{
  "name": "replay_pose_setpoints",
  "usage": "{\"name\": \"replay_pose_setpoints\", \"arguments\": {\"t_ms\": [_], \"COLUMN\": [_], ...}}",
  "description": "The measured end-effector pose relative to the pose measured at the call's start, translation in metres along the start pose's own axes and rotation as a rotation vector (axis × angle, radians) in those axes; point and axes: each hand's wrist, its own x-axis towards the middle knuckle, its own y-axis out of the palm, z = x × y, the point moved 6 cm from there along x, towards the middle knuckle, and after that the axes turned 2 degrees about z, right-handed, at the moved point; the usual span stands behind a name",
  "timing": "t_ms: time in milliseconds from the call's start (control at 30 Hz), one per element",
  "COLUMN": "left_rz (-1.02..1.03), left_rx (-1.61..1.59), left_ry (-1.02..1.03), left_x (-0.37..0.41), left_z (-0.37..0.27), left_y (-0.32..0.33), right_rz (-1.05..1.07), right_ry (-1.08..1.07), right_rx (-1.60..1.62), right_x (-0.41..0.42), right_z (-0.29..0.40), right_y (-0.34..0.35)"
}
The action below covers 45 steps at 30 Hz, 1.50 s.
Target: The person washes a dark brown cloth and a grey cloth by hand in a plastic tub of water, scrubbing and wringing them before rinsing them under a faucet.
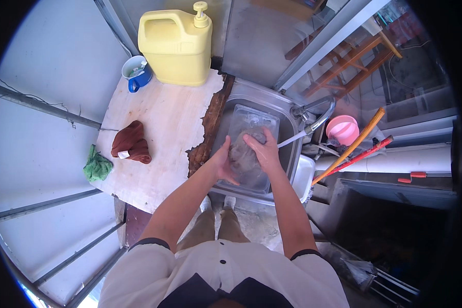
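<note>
A wet, greyish cloth-like mass [243,154] is in or just above a clear plastic tub [254,111]; its exact kind is hard to make out. My right hand [265,151] grips it from above and the right, thumb and fingers spread over it. At the mass's left side is my left hand [224,163], its thumb and fingers apart; whether it touches the mass is unclear. The tub sits inside a stainless steel sink [288,169]. From the chrome faucet [318,122] a stream of water [291,139] runs towards my right hand.
Left of the sink is a worn white board [165,127] bearing a brown cloth [133,142], a green rag [97,164], a blue mug [139,79] and a yellow pump jug [177,50]. A pink basin [342,129], wooden pole [350,144] and red pole [364,154] stand right.
</note>
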Motion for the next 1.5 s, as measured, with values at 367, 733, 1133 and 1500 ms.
{"name": "replay_pose_setpoints", "arguments": {"t_ms": [367, 733, 1133, 1500], "left_rz": [0.475, 0.081, -0.382, -0.568], "left_rx": [-0.188, -0.327, 0.994, 1.140], "left_ry": [0.246, 0.704, 1.845, 1.430], "left_x": [-0.018, -0.070, -0.175, -0.153], "left_z": [-0.048, -0.103, -0.149, -0.206], "left_y": [0.025, -0.047, -0.047, -0.118], "right_rz": [-0.028, -0.020, 0.506, 0.128], "right_ry": [-0.140, 0.006, 0.538, -0.533], "right_rx": [0.686, 0.467, 0.359, -0.619], "right_x": [-0.018, 0.035, 0.072, 0.106], "right_z": [0.005, -0.016, -0.034, -0.012], "right_y": [0.034, 0.111, 0.205, 0.204]}}
